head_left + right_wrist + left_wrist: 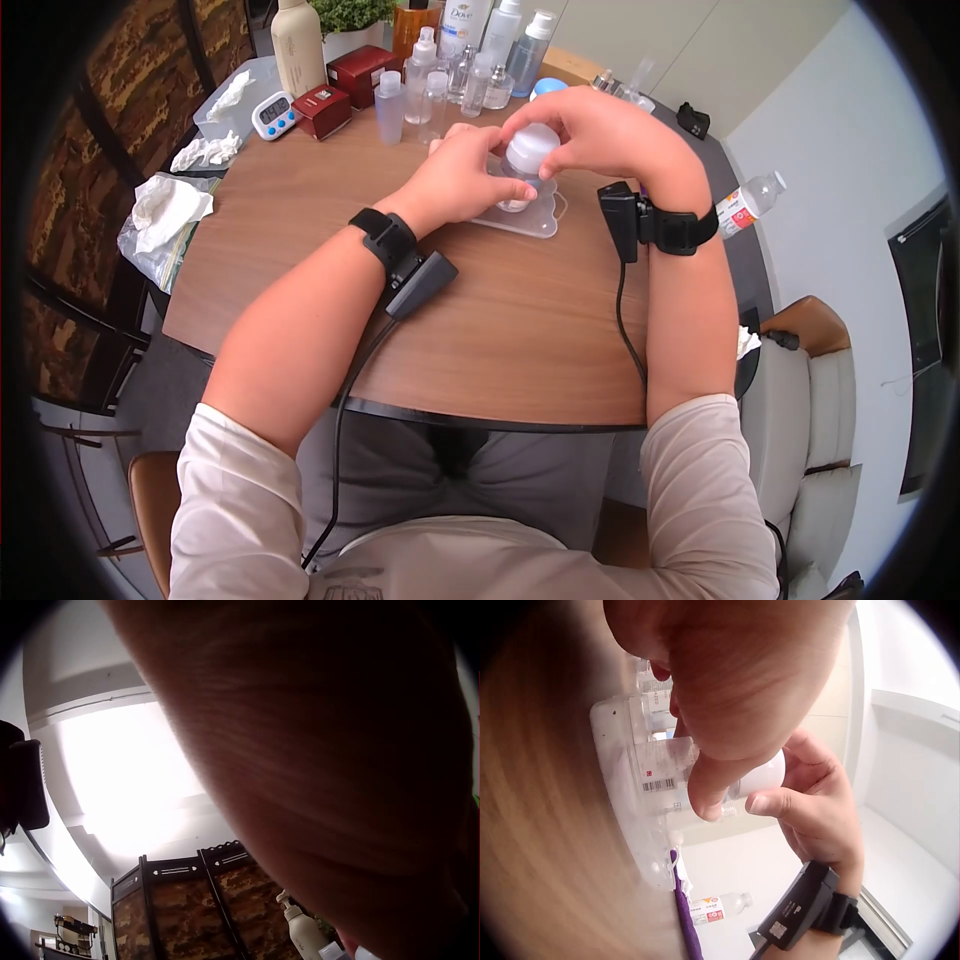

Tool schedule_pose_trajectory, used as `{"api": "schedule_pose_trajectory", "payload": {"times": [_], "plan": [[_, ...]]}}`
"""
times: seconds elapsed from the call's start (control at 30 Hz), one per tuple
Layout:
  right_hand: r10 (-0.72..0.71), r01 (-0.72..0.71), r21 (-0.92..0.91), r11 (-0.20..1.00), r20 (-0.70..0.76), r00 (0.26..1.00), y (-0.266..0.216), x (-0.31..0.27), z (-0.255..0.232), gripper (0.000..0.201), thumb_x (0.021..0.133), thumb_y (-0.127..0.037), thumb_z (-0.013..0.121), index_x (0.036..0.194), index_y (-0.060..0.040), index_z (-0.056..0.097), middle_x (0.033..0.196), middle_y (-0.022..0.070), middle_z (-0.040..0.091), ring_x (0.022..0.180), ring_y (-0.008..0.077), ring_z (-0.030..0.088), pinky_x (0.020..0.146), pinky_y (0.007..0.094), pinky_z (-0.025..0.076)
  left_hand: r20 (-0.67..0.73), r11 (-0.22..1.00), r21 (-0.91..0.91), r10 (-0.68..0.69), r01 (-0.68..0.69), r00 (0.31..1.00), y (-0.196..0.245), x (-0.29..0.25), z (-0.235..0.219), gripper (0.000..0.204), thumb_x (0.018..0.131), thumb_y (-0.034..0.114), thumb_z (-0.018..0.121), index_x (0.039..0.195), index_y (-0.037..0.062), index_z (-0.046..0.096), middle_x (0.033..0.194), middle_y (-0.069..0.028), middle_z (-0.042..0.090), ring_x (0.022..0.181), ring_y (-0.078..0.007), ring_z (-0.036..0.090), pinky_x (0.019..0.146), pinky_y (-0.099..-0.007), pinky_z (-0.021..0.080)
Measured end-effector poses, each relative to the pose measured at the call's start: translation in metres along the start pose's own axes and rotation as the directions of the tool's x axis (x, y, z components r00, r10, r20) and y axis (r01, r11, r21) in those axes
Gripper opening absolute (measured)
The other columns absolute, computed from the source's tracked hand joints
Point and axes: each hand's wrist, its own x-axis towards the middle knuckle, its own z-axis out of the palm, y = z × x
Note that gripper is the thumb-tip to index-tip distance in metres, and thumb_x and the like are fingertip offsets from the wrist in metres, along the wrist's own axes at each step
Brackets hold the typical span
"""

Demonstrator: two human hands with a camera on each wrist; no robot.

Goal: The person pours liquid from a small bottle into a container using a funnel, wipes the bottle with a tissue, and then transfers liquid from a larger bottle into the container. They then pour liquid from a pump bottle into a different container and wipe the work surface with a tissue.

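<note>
A clear bottle (pixel 658 766) with a barcode label stands on a clear plastic tray (pixel 537 224), its rounded white cap (pixel 533 150) on top. My left hand (pixel 455 182) holds the bottle from the left, thumb across its front; in the left wrist view that thumb lies just below the cap. From above and the right, my right hand (pixel 615 130) grips the cap between thumb and fingers. The right wrist view is mostly filled by the right hand (pixel 315 765), which hides the work there.
Behind the hands stand several pump and spray bottles (pixel 420 80), dark red boxes (pixel 362 75) and a potted plant (pixel 352 14). A timer (pixel 273 116) and crumpled tissues (pixel 205 152) lie to the left. A labelled drink bottle (pixel 750 205) lies beyond the right wrist. A purple strip (pixel 684 907) runs near the tray.
</note>
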Motion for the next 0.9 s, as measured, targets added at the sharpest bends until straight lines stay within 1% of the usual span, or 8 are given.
{"api": "schedule_pose_trajectory", "payload": {"times": [0.2,0.4,0.47,0.73,0.8,0.83,0.87,0.9], "plan": [[0.131,-0.131,-0.048,0.990,-0.005,0.991,-0.012,-0.001,0.001,0.050,0.077,0.006,0.082,0.123,-0.0114,0.075,0.100,0.0064,0.074,0.091,0.0205,0.068,0.082,0.0350,0.056,0.012,1.000,-0.023,0.022,-0.022,1.000,-0.004,0.000,-0.004,0.079,0.075,0.045,0.094,0.136,0.0029,0.067,0.130,-0.0225,0.065,0.129,-0.0359,0.055,0.113,-0.0459,0.043],[0.128,-0.131,-0.219,0.967,-0.026,0.991,-0.028,-0.002,-0.002,0.049,0.075,-0.002,0.087,0.122,-0.0090,0.075,0.101,0.0131,0.076,0.093,0.0284,0.071,0.084,0.0395,0.056,0.043,0.996,-0.036,0.077,-0.075,0.996,-0.002,-0.005,-0.012,0.101,0.064,0.054,0.098,0.143,0.0041,0.061,0.144,-0.0181,0.059,0.137,-0.0376,0.045,0.117,-0.0475,0.035],[0.268,-0.266,-0.184,0.946,-0.018,0.963,-0.036,0.000,-0.002,0.053,0.072,-0.006,0.089,0.124,-0.0113,0.075,0.113,0.0154,0.077,0.108,0.0345,0.072,0.093,0.0418,0.057,0.186,0.969,0.077,0.217,-0.234,0.958,0.000,-0.009,-0.023,0.115,0.057,0.060,0.099,0.149,0.0051,0.055,0.148,-0.0140,0.056,0.140,-0.0383,0.041,0.117,-0.0492,0.032],[0.309,-0.305,-0.310,0.900,-0.037,0.950,-0.047,-0.002,0.003,0.053,0.075,-0.012,0.089,0.125,-0.0079,0.073,0.115,0.0166,0.076,0.109,0.0352,0.071,0.094,0.0432,0.057,0.225,0.977,0.127,0.142,-0.174,0.964,-0.005,-0.011,-0.029,0.124,0.053,0.061,0.098,0.151,0.0035,0.051,0.144,-0.0134,0.055,0.137,-0.0355,0.045,0.115,-0.0482,0.034],[0.119,-0.156,-0.267,0.951,-0.147,0.982,-0.037,-0.013,0.014,0.051,0.079,-0.009,0.085,0.128,-0.0070,0.071,0.112,0.0168,0.075,0.100,0.0343,0.072,0.090,0.0402,0.057,0.245,0.973,0.143,0.141,-0.180,0.959,-0.005,-0.013,-0.029,0.124,0.053,0.061,0.098,0.152,0.0024,0.050,0.145,-0.0150,0.055,0.138,-0.0359,0.046,0.115,-0.0471,0.035],[0.119,-0.148,-0.186,0.971,-0.155,0.981,-0.032,-0.023,0.016,0.052,0.084,-0.007,0.084,0.133,-0.0038,0.067,0.119,0.0154,0.075,0.104,0.0271,0.074,0.092,0.0369,0.058,0.238,0.975,0.127,0.148,-0.182,0.960,-0.005,-0.014,-0.028,0.124,0.053,0.061,0.098,0.152,0.0024,0.050,0.145,-0.0150,0.055,0.138,-0.0359,0.046,0.115,-0.0471,0.035],[0.128,-0.155,-0.199,0.968,-0.145,0.981,-0.029,-0.035,0.018,0.052,0.084,-0.007,0.084,0.133,-0.0038,0.067,0.119,0.0154,0.075,0.104,0.0271,0.074,0.092,0.0369,0.058,0.214,0.973,0.126,0.165,-0.195,0.963,-0.004,-0.015,-0.027,0.125,0.054,0.062,0.098,0.152,0.0021,0.050,0.145,-0.0155,0.055,0.138,-0.0360,0.046,0.115,-0.0473,0.034],[0.200,-0.199,0.027,0.980,-0.218,0.955,-0.029,-0.049,0.018,0.052,0.087,-0.005,0.082,0.135,-0.0026,0.065,0.120,0.0139,0.074,0.106,0.0233,0.073,0.093,0.0351,0.058,0.188,0.970,0.127,0.183,-0.208,0.965,-0.004,-0.015,-0.027,0.125,0.054,0.062,0.098,0.152,0.0019,0.049,0.145,-0.0160,0.055,0.139,-0.0360,0.045,0.115,-0.0474,0.034]]}}
